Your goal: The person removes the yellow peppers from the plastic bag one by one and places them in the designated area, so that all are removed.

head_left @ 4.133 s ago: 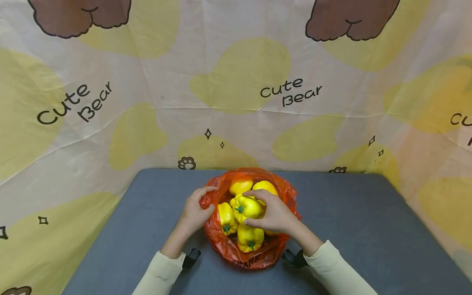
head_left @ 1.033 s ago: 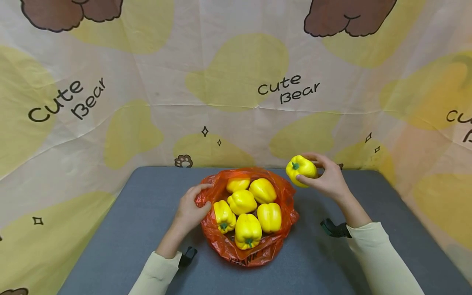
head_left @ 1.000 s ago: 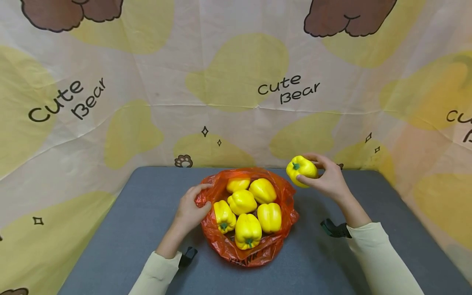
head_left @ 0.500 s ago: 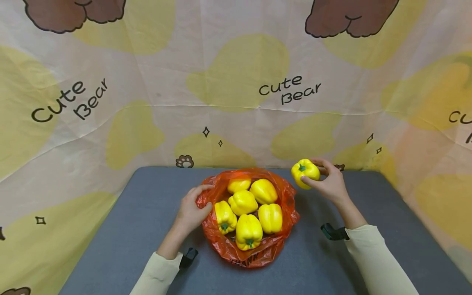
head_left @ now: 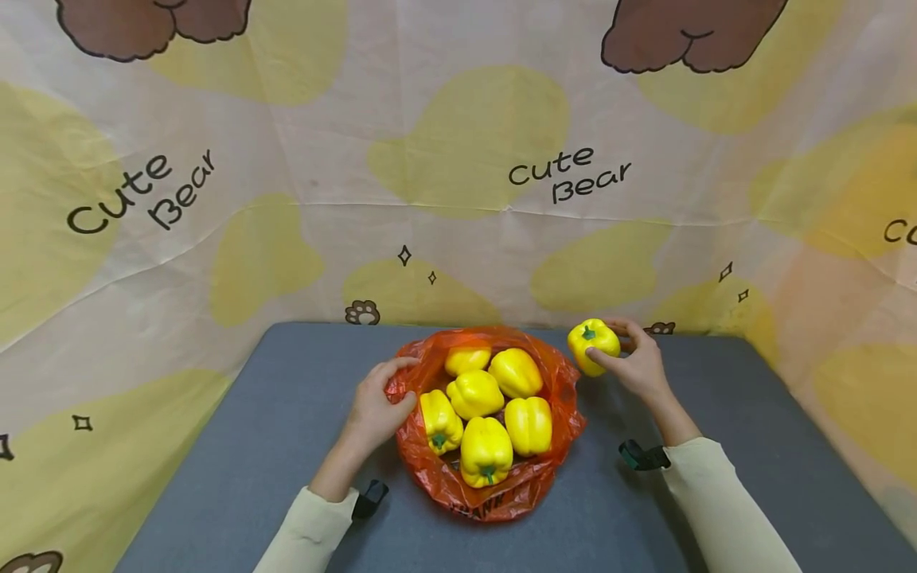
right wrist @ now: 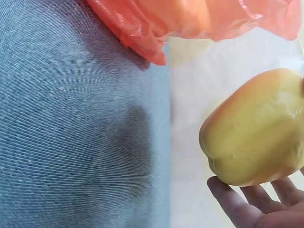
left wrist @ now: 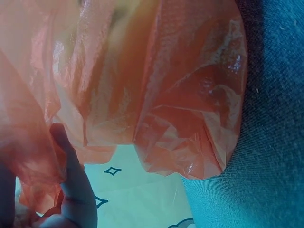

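A red plastic bag (head_left: 487, 509) stands with its mouth wide on the table, holding several yellow bell peppers (head_left: 486, 450) with green stems. My left hand (head_left: 380, 406) grips the bag's left rim, thumb inside the mouth in the head view; thin red film (left wrist: 33, 156) runs between thumb and fingers in the left wrist view. Right of the bag, my right hand (head_left: 639, 362) holds one yellow bell pepper (head_left: 591, 344) between thumb and fingers, its green stem facing up. The right wrist view shows this pepper (right wrist: 256, 128) raised off the table, with a shadow below.
The grey-blue table (head_left: 301, 382) carries the bag near its middle. Behind it hangs a cloth (head_left: 458, 143) with yellow patches and "Cute Bear" lettering. A black strap mount (head_left: 369, 500) sits on the left wrist, and another (head_left: 641, 455) on the right.
From among the peppers in the bag, the right hand has brought one pepper out to the right. Over the last second it has sunk slightly. The left hand keeps hold of the rim.
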`<state>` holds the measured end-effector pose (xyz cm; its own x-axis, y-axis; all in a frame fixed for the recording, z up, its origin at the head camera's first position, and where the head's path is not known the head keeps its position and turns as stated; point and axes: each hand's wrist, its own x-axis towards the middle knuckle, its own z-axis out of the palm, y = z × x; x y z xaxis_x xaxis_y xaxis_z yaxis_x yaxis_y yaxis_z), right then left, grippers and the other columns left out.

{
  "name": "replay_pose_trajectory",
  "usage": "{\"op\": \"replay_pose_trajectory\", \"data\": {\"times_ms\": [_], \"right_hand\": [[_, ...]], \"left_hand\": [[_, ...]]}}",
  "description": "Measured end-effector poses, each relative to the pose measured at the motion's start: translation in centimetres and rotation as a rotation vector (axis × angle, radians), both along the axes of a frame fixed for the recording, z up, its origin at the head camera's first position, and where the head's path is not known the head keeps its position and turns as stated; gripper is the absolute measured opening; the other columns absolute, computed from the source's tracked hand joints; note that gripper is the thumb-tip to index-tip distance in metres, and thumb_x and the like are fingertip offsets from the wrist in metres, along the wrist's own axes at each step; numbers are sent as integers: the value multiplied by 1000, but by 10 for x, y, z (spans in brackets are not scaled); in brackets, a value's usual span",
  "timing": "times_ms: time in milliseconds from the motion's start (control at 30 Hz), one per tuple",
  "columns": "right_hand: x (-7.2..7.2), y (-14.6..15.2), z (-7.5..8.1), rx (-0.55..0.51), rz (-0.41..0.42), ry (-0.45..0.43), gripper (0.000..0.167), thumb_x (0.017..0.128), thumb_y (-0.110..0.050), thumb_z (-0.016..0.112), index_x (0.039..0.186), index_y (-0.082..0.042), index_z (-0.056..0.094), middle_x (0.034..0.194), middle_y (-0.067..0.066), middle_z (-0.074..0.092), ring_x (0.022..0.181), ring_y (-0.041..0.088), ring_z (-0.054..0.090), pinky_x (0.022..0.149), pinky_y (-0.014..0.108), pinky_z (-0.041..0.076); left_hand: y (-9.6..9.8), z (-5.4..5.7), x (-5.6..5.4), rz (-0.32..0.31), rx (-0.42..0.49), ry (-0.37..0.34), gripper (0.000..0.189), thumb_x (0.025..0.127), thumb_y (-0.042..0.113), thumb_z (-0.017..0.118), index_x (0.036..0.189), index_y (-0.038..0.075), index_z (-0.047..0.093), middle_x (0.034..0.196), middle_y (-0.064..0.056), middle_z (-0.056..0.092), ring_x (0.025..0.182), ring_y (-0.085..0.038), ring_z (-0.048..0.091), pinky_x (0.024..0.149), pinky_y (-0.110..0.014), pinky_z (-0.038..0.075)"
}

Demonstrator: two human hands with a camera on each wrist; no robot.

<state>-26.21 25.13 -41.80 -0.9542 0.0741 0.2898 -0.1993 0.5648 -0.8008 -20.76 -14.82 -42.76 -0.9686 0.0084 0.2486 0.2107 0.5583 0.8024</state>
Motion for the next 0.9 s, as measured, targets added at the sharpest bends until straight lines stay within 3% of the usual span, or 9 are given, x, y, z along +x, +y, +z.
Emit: {"op": "replay_pose_trajectory", "data": {"times_ms": [367, 633, 900], "right_hand": [[-6, 5, -16, -27, 6, -14, 62, 84, -26, 73, 137, -6, 47, 129, 23, 52, 101, 40, 58, 67, 18, 47], [-9, 7, -23, -41, -5, 13, 57, 85, -24, 72, 134, -5, 50, 127, 19, 54, 103, 32, 56, 78, 14, 42], [-7, 8, -30, -44, -13, -68, 62, 85, -30, 72, 136, -8, 47, 130, 21, 51, 102, 38, 59, 72, 16, 45]], "left_hand": [[0, 0, 0, -4, 12, 1, 45, 79, 6, 70, 121, 21, 64, 111, -11, 61, 93, -25, 60, 74, -34, 57], [1, 0, -1, -1, 22, 5, 45, 78, 5, 69, 121, 20, 64, 111, -12, 61, 94, -26, 61, 74, -35, 57], [1, -1, -1, 4, 13, 7, 45, 78, 6, 70, 120, 19, 65, 111, -12, 61, 94, -26, 61, 75, -36, 57]]}}
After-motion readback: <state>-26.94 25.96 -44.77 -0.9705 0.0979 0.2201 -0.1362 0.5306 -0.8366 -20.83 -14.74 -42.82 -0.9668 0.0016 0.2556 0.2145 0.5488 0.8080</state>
